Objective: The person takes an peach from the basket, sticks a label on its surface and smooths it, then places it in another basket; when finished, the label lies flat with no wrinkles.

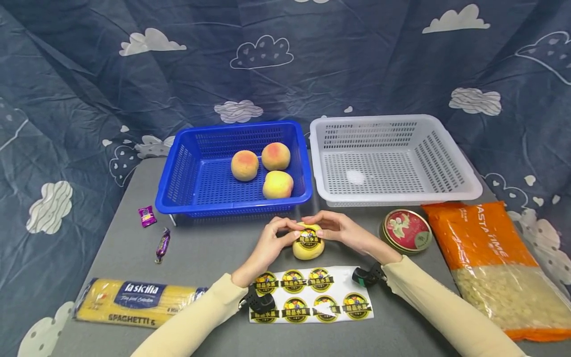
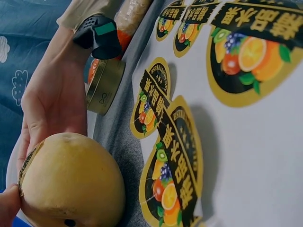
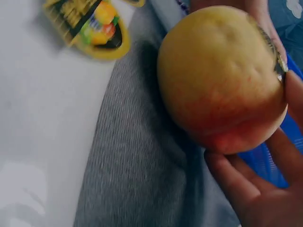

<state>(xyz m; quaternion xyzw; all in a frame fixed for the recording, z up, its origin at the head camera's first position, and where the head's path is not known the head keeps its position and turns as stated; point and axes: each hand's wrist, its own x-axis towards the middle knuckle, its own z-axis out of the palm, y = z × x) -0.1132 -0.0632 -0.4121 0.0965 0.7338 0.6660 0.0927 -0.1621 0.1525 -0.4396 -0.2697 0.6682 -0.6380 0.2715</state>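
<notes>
A yellow peach [image 1: 308, 252] with a red blush sits low over the grey table, between both hands. A round black-and-gold fruit sticker [image 1: 310, 238] lies on its side facing the head camera. My left hand [image 1: 269, 243] holds the peach from the left, its thumb at the sticker's edge. From the right my right hand [image 1: 348, 232] grips it, thumb on the sticker's other edge; its fingers [image 3: 236, 182] curl against the fruit in the right wrist view. A white sticker sheet [image 1: 332, 287] lies just in front of the peach, with several similar stickers on it.
Behind stand a blue basket [image 1: 232, 207] with three peaches and a white basket [image 1: 401, 198]. A round red tin [image 1: 407, 230] and an orange pasta bag [image 1: 490, 258] lie right. Two purple candies [image 1: 147, 216] and a spaghetti pack [image 1: 134, 302] are left.
</notes>
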